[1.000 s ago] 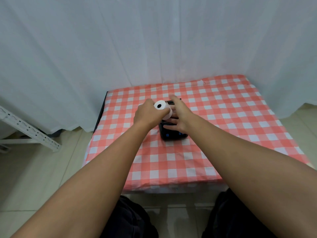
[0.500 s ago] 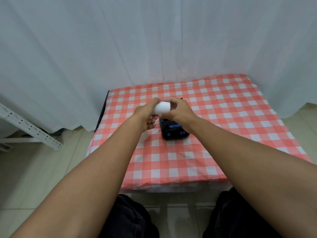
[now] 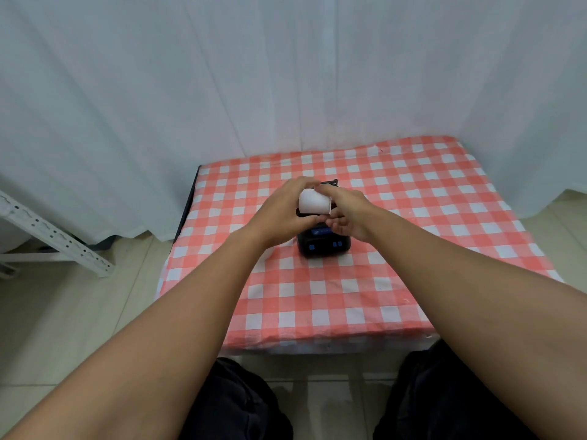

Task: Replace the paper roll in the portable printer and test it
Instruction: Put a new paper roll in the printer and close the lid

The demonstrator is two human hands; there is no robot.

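Observation:
A white paper roll [image 3: 314,203] lies on its side between both hands, just above the small black portable printer [image 3: 324,244]. My left hand [image 3: 282,214] grips the roll's left end. My right hand [image 3: 347,212] pinches its right end, where a thin edge of paper sticks out. The printer stands on the red-and-white checked tablecloth [image 3: 397,249], with blue buttons on its front; its raised black lid [image 3: 328,183] shows behind my fingers. The compartment under the roll is hidden by my hands.
A white curtain [image 3: 286,74] hangs right behind the table. A white perforated metal rail [image 3: 54,236] slants near the floor at the left. My dark-trousered knees sit under the table's near edge [image 3: 327,339]. A whitish thing peeks out under my left wrist.
The roll turned from showing its core hole to lying sideways. My right hand left the printer and took hold of the roll's right end; both hands now hold it over the printer.

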